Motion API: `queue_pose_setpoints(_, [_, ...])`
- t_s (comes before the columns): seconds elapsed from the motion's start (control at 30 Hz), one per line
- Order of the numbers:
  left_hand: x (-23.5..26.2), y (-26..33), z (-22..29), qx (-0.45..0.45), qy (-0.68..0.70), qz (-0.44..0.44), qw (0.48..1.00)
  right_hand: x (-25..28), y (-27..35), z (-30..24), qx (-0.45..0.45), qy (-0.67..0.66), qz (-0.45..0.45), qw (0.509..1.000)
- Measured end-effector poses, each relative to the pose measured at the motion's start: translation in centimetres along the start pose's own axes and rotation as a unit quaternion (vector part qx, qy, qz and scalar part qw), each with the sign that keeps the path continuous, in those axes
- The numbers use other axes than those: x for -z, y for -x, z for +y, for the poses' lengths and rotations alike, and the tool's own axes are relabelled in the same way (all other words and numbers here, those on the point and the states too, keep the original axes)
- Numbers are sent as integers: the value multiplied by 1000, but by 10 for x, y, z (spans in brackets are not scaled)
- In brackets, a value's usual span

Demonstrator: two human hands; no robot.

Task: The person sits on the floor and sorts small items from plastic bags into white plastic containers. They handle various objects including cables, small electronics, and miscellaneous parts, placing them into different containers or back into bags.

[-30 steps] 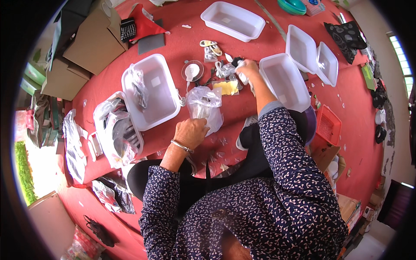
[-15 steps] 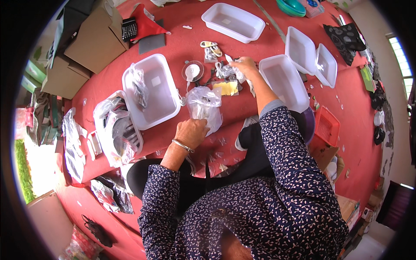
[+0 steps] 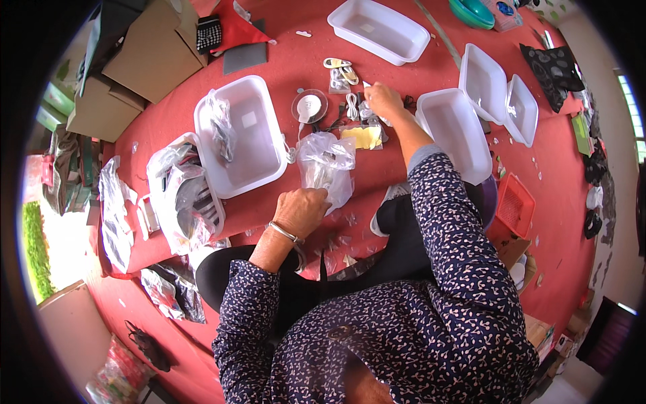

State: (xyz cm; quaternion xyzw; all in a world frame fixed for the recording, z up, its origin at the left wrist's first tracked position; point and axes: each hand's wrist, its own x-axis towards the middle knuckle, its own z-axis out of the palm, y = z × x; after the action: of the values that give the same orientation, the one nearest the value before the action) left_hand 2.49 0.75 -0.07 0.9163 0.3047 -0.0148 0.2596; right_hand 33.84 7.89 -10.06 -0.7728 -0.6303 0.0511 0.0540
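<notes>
Here, the left hand [image 3: 303,214] pinches one plastic bag [image 3: 328,159]; whether the right hand [image 3: 385,102], near three tubs [image 3: 455,128], holds anything is unclear.

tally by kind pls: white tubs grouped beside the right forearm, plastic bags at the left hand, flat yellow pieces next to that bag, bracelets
White tubs: 3
Plastic bag at left hand: 1
Yellow piece: 1
Bracelet: 1
Total: 6

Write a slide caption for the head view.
Left hand holding a translucent plastic bag, right hand beside a bundled white cable, with white plastic tubs to both sides.
</notes>
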Motion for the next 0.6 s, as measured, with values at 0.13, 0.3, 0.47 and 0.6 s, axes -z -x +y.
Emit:
queue_pose_setpoints(0.13, [1, -2, 3, -9, -3, 7, 1000, 16, -22, 34, -114, -276, 37, 954])
queue_pose_setpoints(0.3, [1, -2, 3, -5, -6, -3, 1000, 19, -7, 16, -50, -73, -32, 996])
queue_pose_setpoints(0.47, [1, -2, 4, -2, -8, -7, 1000, -7, 9, -9, 69, 97, -109, 987])
queue_pose_setpoints(0.6, [1, 0, 4, -4, -15, -6, 1000, -1, 3, -8, 104, 78, -115, 985])
